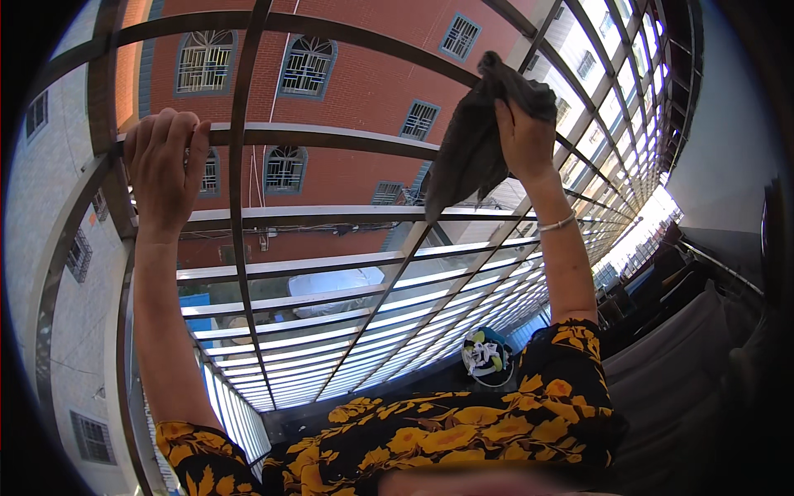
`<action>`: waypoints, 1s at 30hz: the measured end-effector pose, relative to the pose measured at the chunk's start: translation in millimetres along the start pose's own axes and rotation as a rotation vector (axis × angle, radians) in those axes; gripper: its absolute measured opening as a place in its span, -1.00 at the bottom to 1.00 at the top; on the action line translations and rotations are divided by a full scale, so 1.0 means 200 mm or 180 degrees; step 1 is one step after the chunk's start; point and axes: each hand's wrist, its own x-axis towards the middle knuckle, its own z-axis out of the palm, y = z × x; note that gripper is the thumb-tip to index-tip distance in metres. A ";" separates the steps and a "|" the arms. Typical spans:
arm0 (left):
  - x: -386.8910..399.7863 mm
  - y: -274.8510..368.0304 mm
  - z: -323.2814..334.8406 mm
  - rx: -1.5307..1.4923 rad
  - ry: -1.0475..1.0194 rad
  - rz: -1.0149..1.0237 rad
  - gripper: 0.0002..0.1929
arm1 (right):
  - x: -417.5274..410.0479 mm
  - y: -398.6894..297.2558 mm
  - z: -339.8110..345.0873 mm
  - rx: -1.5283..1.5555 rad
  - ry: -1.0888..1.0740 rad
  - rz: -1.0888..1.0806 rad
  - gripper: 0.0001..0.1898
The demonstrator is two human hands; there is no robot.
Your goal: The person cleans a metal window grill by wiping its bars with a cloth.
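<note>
My left hand (164, 167) is raised at the left, its fingers curled over a horizontal bar of a metal window grille (341, 139) near the corner post. Raised at the upper right, my right hand (527, 136) grips a dark grey cloth (474, 139). The cloth hangs down in front of the grille bars, with a bunched part above the fingers. Whether it touches the bars I cannot tell. A light bangle sits on my right wrist.
Through the grille show a red brick building (353, 80) and a covered vehicle (335, 288) far below. A bucket (487, 366) with cloths stands low beside my right arm. Grey fabric (670, 341) hangs or lies at the right, near a pale wall (732, 142).
</note>
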 end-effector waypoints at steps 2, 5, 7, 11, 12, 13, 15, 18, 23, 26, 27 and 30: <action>0.01 0.00 -0.01 -0.0025 0.0008 0.0025 -0.80 | -0.04 0.04 -0.01 -0.0059 0.0341 -0.0362 -0.77; -0.01 -0.02 -0.04 0.0018 -0.0058 0.0028 -0.81 | -0.03 0.01 -0.10 0.0135 0.0378 -0.0503 -0.69; 0.00 -0.01 -0.04 0.0041 -0.0021 0.0041 -0.83 | 0.00 0.01 -0.13 0.0148 0.0143 -0.0672 -0.57; 0.02 0.03 -0.01 0.0082 0.0071 0.0021 -0.86 | 0.15 -0.08 0.06 -0.0271 0.0177 -0.0945 -0.50; 0.01 0.04 0.01 0.0046 0.0141 0.0008 -0.84 | 0.20 -0.09 0.09 -0.0298 0.0411 -0.1136 -0.49; 0.02 0.04 0.01 0.0074 0.0129 0.0012 -0.84 | 0.23 -0.09 0.12 -0.0272 0.0426 -0.1133 -0.49; 0.03 0.05 0.02 0.0086 0.0020 -0.0064 -0.81 | 0.27 -0.07 0.17 -0.0271 -0.0215 -0.0849 -0.56; 0.01 0.04 -0.02 0.0248 0.0056 -0.0062 -0.78 | 0.41 -0.25 0.21 -0.0248 0.0109 -0.1375 -0.67; 0.03 0.03 0.04 0.0222 -0.0392 -0.0134 -0.77 | 0.83 -0.77 0.27 0.0057 0.0084 -0.1404 -0.78; 0.01 0.01 0.02 0.0389 -0.0590 -0.0080 -0.75 | 0.76 -0.79 0.33 0.0145 0.0409 -0.1244 -0.80; 0.03 0.00 0.00 0.0394 -0.0606 0.0001 -0.74 | 0.74 -0.74 0.29 0.0088 0.0413 -0.1236 -0.80; -0.02 -0.08 -0.04 0.0287 -0.0674 0.0106 -0.72 | 0.59 -0.57 0.28 0.0523 0.0676 -0.1243 -0.78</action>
